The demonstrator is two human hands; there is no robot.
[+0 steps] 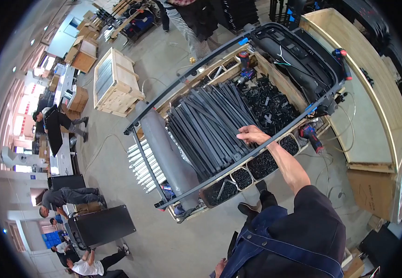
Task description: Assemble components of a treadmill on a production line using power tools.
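Note:
My right hand (254,135) is stretched over the near long bar of a black metal frame (298,112). Its fingers point left with a slight bend, above a stack of long black metal strips (205,125), and nothing shows in them. Whether they touch the strips I cannot tell. The frame lies across a wooden bin holding the strips and many small black parts (268,104). Only a little of my left hand (220,267) shows low beside my body; its fingers are mostly hidden. A narrow dark object (232,243) is near it.
Trays of black screws (241,178) line the bin's near side. Cordless drills (310,137) rest at its right and far edges. A grey padded roll (166,143) crosses its left end. A wooden crate (113,83) and people carrying black panels (101,227) are leftward. A curved wooden bench stands right.

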